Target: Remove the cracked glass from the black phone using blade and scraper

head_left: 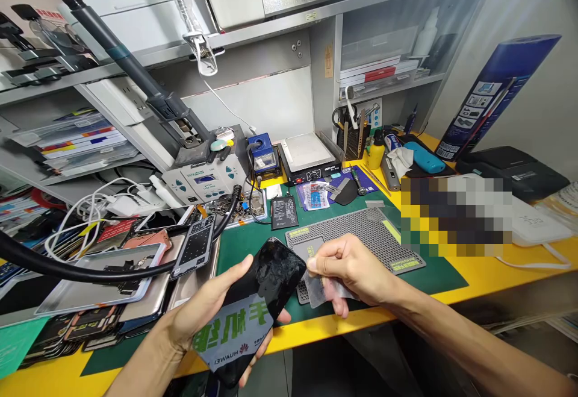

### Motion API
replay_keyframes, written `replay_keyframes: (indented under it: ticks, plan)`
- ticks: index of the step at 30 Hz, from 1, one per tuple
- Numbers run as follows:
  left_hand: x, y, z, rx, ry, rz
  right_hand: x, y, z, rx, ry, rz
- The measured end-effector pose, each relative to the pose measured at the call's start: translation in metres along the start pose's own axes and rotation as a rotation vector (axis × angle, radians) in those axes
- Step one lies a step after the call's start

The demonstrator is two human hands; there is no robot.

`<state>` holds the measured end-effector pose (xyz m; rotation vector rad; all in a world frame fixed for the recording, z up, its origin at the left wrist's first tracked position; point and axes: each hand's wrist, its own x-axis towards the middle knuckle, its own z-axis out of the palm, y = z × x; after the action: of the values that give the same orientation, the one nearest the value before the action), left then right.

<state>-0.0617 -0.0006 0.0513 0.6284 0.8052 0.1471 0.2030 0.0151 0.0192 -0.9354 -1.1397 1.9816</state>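
Note:
My left hand is wrapped round a black smartphone, thumb along one long edge and fingertips showing at the other. The phone is tilted, and its glossy face mirrors green characters and a HUAWEI sign; the upper part looks smudged or wrinkled. At its upper right corner, my right hand pinches a thin translucent film between thumb and forefinger. The film hangs down beside the phone; I cannot tell whether the two touch. Beneath my right hand lies a grey perforated mat on the green work mat.
A black phone battery lies behind the phone. Phone parts and a tray crowd the left, crossed by a black hose. A rework station and heating plate stand at the back. A blue spray can stands right.

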Motion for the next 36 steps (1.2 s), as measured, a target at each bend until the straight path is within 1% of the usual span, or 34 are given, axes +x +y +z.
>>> replay_keyframes:
  ticks: [5, 11, 17, 22, 36]
  plan:
    - [0.001, 0.0, -0.003, -0.011, -0.024, -0.014, 0.001, 0.0, -0.001, -0.003, -0.004, 0.006]
    - [0.0, 0.003, -0.004, 0.033, -0.03, -0.062, 0.0, 0.0, -0.003, -0.033, -0.015, 0.024]
    - [-0.001, 0.008, -0.005, 0.031, -0.023, -0.109, -0.003, -0.001, -0.002, -0.12, -0.032, 0.025]
    - [-0.004, 0.01, -0.006, 0.064, -0.034, -0.121, -0.003, 0.0, -0.002, -0.157, -0.029, 0.022]
    - [0.002, 0.008, -0.014, -0.015, -0.034, -0.17, -0.002, -0.003, 0.0, -0.149, -0.016, 0.058]
